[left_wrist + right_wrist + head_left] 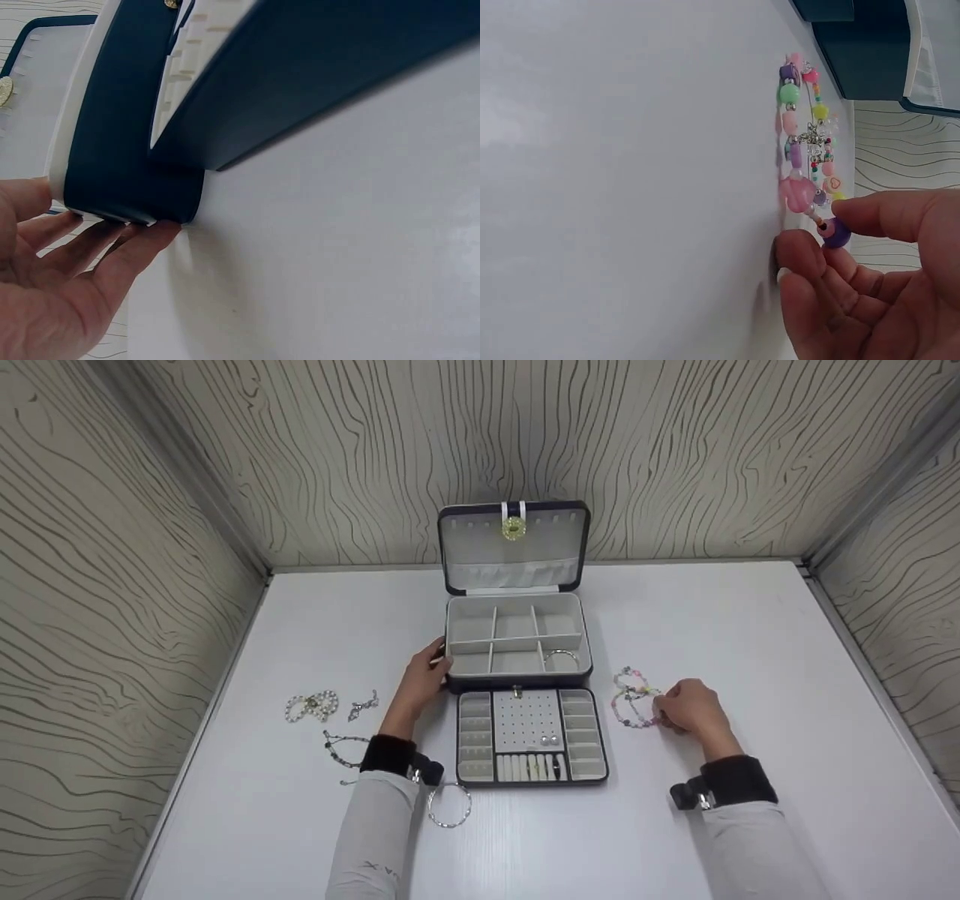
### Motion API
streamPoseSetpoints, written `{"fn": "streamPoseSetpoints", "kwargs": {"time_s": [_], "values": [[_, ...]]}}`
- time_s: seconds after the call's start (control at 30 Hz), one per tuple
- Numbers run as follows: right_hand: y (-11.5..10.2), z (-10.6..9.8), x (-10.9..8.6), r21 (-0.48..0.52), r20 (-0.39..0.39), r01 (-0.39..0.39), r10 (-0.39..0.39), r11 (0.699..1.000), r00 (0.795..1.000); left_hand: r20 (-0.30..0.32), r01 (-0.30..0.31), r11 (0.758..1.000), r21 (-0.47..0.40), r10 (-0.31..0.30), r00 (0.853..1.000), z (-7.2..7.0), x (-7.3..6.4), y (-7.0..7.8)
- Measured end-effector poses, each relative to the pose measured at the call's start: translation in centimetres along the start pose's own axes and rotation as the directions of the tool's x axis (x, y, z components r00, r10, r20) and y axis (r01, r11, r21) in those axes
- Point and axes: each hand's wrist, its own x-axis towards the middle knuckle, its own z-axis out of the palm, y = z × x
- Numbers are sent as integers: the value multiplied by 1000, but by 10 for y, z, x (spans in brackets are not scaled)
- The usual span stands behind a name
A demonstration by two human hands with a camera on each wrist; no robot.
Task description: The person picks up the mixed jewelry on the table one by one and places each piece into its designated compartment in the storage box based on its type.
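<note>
A dark blue jewelry box (516,661) stands with its lid raised, its compartments facing up. My left hand (422,679) rests against its left side; in the left wrist view the extended fingers (139,251) touch the blue wall and the thumb is at the pale rim. On the right, my right hand (691,709) pinches a purple bead of a colorful beaded bracelet (798,193) between thumb and fingers. Part of that bracelet lies on the table, overlapping another beaded bracelet (628,673). A silver bracelet (561,652) lies in the box's front right compartment.
A divided jewelry tray (514,716) with stud earrings and rings sits in front of the box. On the left lie pearl jewelry (311,706), a silver piece (364,706) and a dark-beaded bracelet (341,750), partly hidden by my arm. A silver bangle (450,825) lies nearer me.
</note>
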Motion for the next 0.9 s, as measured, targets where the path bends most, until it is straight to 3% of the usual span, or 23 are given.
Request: {"fn": "streamPoseSetpoints", "kwargs": {"time_s": [0.23,0.4,0.57,0.73,0.9], "values": [[-3,0,2,98,-14,87,-86,991,996,-2,16,1000,-5,-16,1000,0,1,0],[-10,-7,-1,93,-44,189,-186,978,982,-6,22,1000,-1,-22,1000,1,1,0],[-23,-18,-12,59,-70,295,-291,954,954,-3,13,1000,-10,-13,1000,1,1,1],[-39,-32,-23,14,-87,399,-397,917,914,12,-10,1000,-13,10,1000,0,1,0],[-60,-48,-35,-14,-109,459,-458,888,882,21,-23,1000,-19,23,1000,-2,1,-1]]}}
